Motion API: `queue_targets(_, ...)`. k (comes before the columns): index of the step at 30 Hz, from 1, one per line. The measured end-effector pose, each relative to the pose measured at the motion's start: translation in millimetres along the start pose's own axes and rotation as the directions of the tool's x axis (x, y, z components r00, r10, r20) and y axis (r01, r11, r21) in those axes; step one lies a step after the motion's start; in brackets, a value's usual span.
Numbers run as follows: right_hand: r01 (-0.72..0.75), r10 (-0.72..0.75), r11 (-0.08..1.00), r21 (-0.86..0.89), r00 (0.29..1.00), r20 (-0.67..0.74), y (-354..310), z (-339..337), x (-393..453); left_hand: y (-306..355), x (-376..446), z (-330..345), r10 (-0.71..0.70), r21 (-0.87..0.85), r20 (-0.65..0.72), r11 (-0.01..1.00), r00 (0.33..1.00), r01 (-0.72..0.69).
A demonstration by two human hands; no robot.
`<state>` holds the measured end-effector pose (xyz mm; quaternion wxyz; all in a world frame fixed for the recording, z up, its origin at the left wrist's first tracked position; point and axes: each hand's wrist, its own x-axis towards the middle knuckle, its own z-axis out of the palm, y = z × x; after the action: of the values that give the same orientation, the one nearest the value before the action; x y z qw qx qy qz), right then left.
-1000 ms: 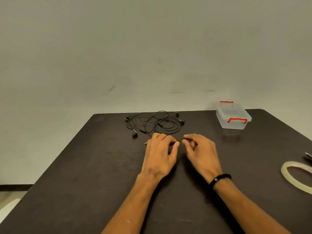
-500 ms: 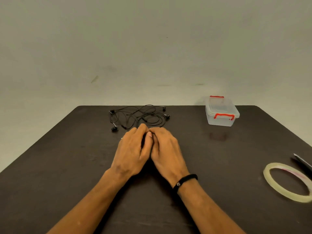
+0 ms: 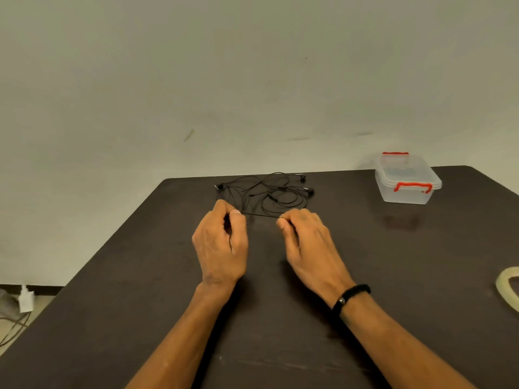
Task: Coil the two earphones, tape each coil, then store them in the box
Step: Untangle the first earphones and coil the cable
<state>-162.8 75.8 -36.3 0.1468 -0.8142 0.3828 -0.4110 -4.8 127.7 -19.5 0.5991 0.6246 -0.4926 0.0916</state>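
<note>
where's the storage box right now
In the head view, the clear box with red latches sits closed at the table's far right, right of the tangled earphones.

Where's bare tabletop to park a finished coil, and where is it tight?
Bare table shows between the right hand and the lidded box, and on the near-left beside the left hand. Crowded: the far edge, where the tangled earphones lie, and the right edge by the tape roll.

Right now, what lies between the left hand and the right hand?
In the head view, a stretch of black earphone cable runs taut between the left hand and the right hand, each pinching it. Below it shows only bare dark table.
</note>
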Motion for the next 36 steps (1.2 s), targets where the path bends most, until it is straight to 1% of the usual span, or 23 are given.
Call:
queue_targets(2,-0.046,0.046,0.999,0.018,0.999,-0.002,1,-2,0,-8,7,-2,-0.111,-0.010,-0.057,0.994,0.992,0.110)
queue_targets(3,-0.059,0.059,0.998,0.035,0.998,-0.001,2,-2,1,-12,10,-2,-0.144,-0.007,-0.062,0.990,0.988,0.144)
queue_targets(4,-0.061,0.061,0.997,0.056,0.998,-0.001,2,-3,0,-15,11,-2,-0.151,0.009,-0.050,0.988,0.987,0.152)
queue_targets(6,-0.068,0.069,0.993,0.101,0.998,-0.004,2,-3,1,-17,11,1,-0.121,0.081,0.026,0.990,0.992,0.118)
queue_targets(8,-0.076,0.078,0.989,0.127,0.997,-0.009,3,-4,0,-18,10,5,-0.070,0.174,0.117,0.984,0.991,0.049)
queue_targets(11,-0.074,0.073,0.990,0.123,0.997,0.013,2,-6,0,-15,9,9,0.072,0.287,0.206,0.949,0.976,-0.131)
queue_targets(12,-0.067,0.065,0.991,0.114,0.998,0.026,2,-6,0,-12,9,10,0.135,0.302,0.236,0.931,0.962,-0.204)
queue_targets(14,-0.057,0.053,0.994,0.096,0.997,0.047,2,-5,-1,-5,6,12,0.262,0.313,0.311,0.879,0.913,-0.359)
queue_targets(16,-0.061,0.056,0.993,0.101,0.997,0.052,2,-4,-1,-2,1,15,0.347,0.242,0.371,0.859,0.861,-0.451)
queue_targets(17,-0.067,0.062,0.992,0.105,0.997,0.049,2,-5,-1,-1,-2,17,0.355,0.176,0.395,0.876,0.847,-0.449)
queue_targets(19,-0.073,0.069,0.992,0.104,0.997,0.047,2,-4,0,0,-5,20,0.311,0.071,0.435,0.924,0.845,-0.376)
queue_targets(21,-0.068,0.064,0.994,0.084,0.997,0.049,2,-2,0,1,-6,21,0.258,0.076,0.444,0.943,0.858,-0.323)
queue_targets(23,-0.063,0.061,0.997,0.045,0.997,0.050,1,-2,-1,3,-6,20,0.236,0.102,0.441,0.945,0.866,-0.310)
queue_targets(27,-0.086,0.085,0.996,-0.008,0.996,-0.025,-2,-5,-2,9,-6,19,0.198,0.106,0.461,0.955,0.865,-0.276)
queue_targets(31,-0.114,0.118,0.992,0.049,0.988,-0.096,0,-5,-1,10,-6,20,0.187,0.085,0.445,0.965,0.876,-0.249)
queue_targets(36,-0.191,0.222,0.968,0.164,0.956,-0.194,6,-7,3,6,-4,21,0.142,0.066,0.418,0.980,0.897,-0.186)
